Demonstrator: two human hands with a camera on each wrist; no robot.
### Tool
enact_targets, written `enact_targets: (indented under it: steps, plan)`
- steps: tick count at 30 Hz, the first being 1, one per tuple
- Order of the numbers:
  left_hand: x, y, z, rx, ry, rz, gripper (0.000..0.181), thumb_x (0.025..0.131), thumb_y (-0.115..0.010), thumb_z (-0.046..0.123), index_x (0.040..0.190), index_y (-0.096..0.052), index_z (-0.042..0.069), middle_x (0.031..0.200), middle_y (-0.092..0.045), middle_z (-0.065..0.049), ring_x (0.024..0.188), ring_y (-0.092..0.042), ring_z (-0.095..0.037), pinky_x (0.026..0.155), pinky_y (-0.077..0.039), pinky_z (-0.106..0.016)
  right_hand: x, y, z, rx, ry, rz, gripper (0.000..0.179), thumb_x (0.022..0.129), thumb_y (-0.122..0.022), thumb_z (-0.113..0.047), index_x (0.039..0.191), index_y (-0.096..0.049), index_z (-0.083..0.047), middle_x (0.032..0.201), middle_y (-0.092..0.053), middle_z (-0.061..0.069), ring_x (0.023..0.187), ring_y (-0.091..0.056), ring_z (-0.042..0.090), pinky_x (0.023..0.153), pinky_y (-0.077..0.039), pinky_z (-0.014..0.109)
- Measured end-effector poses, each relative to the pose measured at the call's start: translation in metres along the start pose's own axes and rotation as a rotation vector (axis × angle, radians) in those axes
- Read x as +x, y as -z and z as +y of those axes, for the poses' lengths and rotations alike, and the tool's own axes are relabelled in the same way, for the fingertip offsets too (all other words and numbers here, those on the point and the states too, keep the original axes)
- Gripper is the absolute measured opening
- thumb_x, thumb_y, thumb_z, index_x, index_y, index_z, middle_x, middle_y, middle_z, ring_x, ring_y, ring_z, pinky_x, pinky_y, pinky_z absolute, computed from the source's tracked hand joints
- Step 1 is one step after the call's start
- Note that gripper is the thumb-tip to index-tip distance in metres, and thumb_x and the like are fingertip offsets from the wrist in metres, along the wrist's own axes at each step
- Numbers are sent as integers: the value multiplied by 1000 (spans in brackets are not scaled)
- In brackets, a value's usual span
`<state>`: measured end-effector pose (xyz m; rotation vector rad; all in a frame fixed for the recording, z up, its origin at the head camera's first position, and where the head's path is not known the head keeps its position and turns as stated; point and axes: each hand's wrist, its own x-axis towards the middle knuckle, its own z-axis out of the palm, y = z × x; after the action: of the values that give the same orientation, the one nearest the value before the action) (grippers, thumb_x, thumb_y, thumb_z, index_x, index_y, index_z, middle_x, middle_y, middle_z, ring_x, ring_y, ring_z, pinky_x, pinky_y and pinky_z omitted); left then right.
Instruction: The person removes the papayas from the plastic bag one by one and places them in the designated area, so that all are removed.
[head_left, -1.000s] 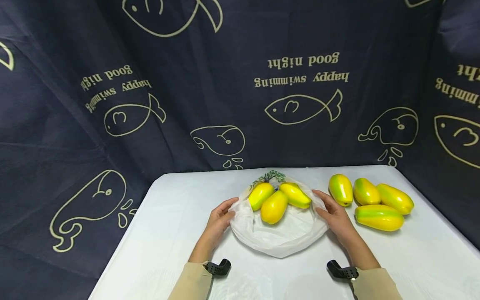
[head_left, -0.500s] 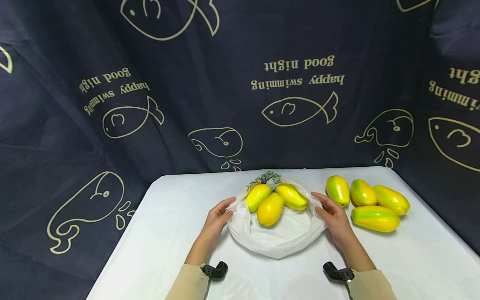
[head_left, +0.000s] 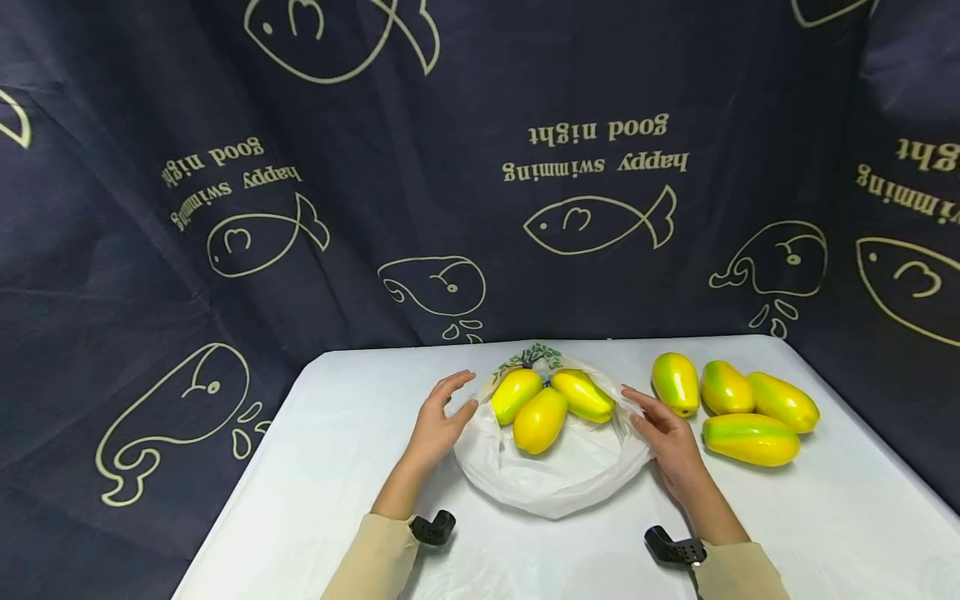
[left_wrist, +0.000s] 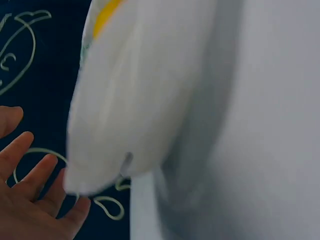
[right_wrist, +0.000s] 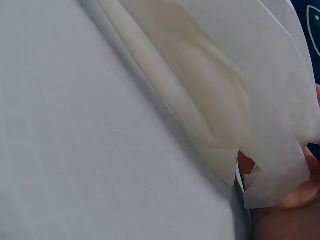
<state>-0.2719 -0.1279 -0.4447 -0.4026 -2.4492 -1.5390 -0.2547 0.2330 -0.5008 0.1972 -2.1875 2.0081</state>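
A white plastic bag (head_left: 551, 471) lies open in the middle of the white table (head_left: 352, 433). Three yellow-green fruits (head_left: 540, 419) lie together on its far part. My left hand (head_left: 442, 414) hovers just left of the bag with fingers spread and straight, holding nothing. In the left wrist view that hand (left_wrist: 30, 200) is open beside the bag (left_wrist: 140, 100). My right hand (head_left: 660, 429) rests with straight fingers on the bag's right rim. In the right wrist view the bag's edge (right_wrist: 225, 75) drapes over the right hand (right_wrist: 295, 210).
Several more yellow-green fruits (head_left: 750, 438) lie on the table right of the bag, the nearest one (head_left: 675, 382) close to my right hand. A dark curtain (head_left: 225, 250) printed with fish and whales hangs behind and at both sides. Table edges run left and right.
My left hand has lifted off the bag's left rim and moved a little farther away, fingers spreading. The right hand and the fruits have stayed where they were.
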Motion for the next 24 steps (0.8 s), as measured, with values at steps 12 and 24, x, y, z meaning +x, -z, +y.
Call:
enact_targets:
  steps: [12, 24]
  plan:
    - [4, -27, 28, 8, -96, -111, 45, 96, -64, 13, 140, -56, 11, 146, -54, -6, 139, -48, -29, 116, -38, -52, -2, -1, 2, 4, 24, -10, 45, 101, -59, -23, 142, -54, -5, 154, -48, -10, 134, -37, -15, 107, -31, 2]
    - [1, -51, 26, 10, -83, -272, 47, 96, -65, 18, 141, -54, 9, 144, -55, -8, 133, -52, -30, 106, -50, -48, -1, -3, 0, -36, 0, 5, 47, 100, -60, -23, 144, -52, -9, 157, -45, -4, 136, -34, -15, 106, -28, -1]
